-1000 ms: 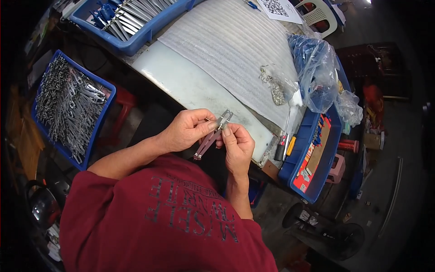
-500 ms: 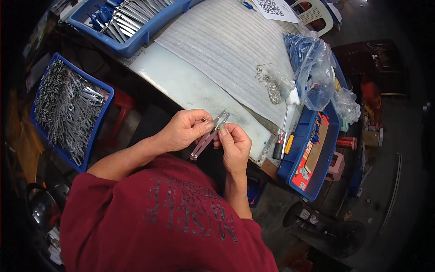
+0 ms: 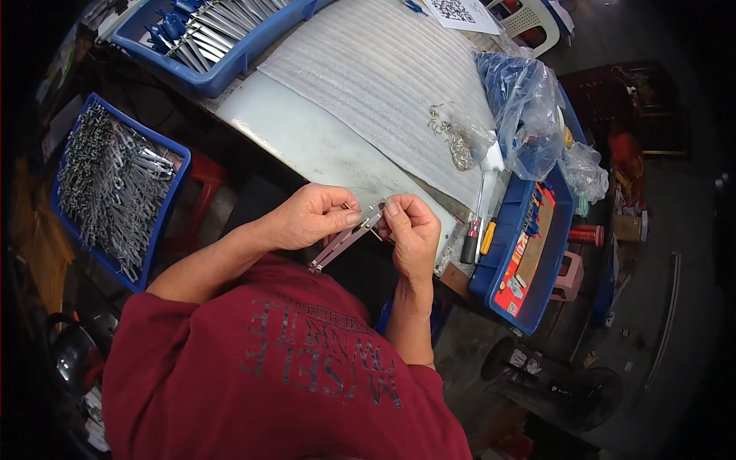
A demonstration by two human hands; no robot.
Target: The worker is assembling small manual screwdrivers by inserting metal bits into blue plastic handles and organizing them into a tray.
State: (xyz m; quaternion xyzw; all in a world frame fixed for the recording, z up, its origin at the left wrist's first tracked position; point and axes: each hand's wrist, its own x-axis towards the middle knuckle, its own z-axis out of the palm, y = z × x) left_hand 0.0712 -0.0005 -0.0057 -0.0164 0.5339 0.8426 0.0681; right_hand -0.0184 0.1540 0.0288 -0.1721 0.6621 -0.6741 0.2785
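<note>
Hands (image 3: 310,218) (image 3: 415,234) grip metal piece (image 3: 343,244); blue bin (image 3: 162,222): heaped metal parts (image 3: 115,188).

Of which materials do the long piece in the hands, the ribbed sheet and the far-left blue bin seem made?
Long piece: probably metal, smooth: silvery glints show; its purplish tint may be reflection.
Ribbed sheet: likely plastic foam, matte, with soft whitish ridges.
Blue bin: seemingly plastic, uniformly coloured, slight sheen.

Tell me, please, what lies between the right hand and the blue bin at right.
The head view shows a red-and-black screwdriver handle and a yellow handle there.
</note>
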